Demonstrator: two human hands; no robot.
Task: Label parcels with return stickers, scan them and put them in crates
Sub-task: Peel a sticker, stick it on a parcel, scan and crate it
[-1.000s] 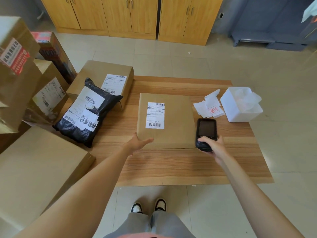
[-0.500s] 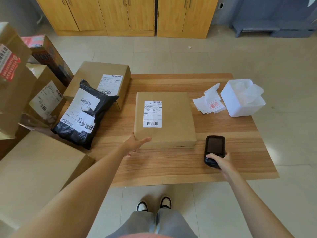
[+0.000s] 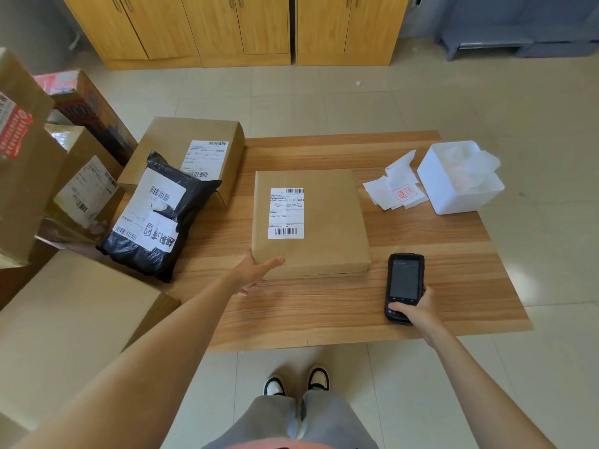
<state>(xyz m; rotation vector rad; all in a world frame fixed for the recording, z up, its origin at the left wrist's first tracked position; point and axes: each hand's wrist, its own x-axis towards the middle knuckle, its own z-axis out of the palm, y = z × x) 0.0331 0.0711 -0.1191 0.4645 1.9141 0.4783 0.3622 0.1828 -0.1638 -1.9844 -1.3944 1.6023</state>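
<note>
A flat brown parcel (image 3: 327, 222) with a white shipping label lies in the middle of the wooden table (image 3: 324, 312). My left hand (image 3: 252, 270) grips its near left corner, thumb on top. My right hand (image 3: 418, 311) holds the lower end of a black handheld scanner (image 3: 404, 283), which lies screen-up on the table just right of the parcel. Loose white return stickers (image 3: 397, 191), one with red print, lie at the far right beside a white plastic box (image 3: 460, 178) with crumpled backing paper in it.
A black poly-bag parcel (image 3: 155, 218) leans on a brown box (image 3: 191, 150) at the table's left. Several cardboard boxes (image 3: 64, 319) stand stacked on the floor to the left. Wooden cabinets (image 3: 227, 27) line the back wall. My shoes (image 3: 295, 382) are below the table's edge.
My right hand has drawn the scanner back from beside the parcel toward the table's near right edge. My left hand stays on the parcel's corner.
</note>
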